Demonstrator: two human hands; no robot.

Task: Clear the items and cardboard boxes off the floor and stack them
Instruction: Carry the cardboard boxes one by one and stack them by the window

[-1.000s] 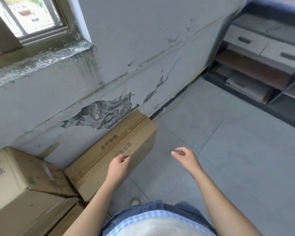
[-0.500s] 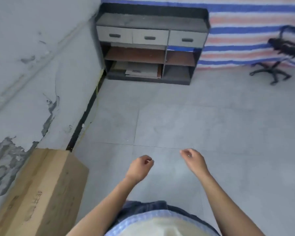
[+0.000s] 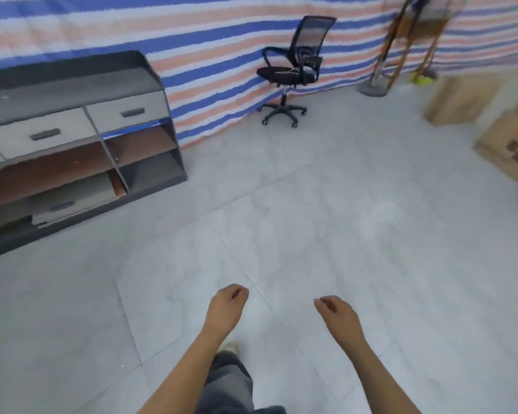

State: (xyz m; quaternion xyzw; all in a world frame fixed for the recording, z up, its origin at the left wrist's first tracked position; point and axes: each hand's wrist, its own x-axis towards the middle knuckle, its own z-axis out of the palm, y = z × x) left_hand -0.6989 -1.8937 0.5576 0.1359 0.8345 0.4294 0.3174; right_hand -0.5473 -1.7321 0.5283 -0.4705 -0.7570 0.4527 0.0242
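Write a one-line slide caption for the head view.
Empty left hand and right hand over tiled floor; cardboard boxes at far right, office chair by striped tarp.

To your left you have a dark cabinet (image 3: 72, 94) with pale drawers (image 3: 12, 138) and flat boards (image 3: 72, 198) lying on its bottom shelf. Ahead of you, a black office chair (image 3: 284, 74) stands on the grey tiled floor (image 3: 326, 219) against a striped tarp (image 3: 207, 34), with a round-based stand (image 3: 373, 91) further right.
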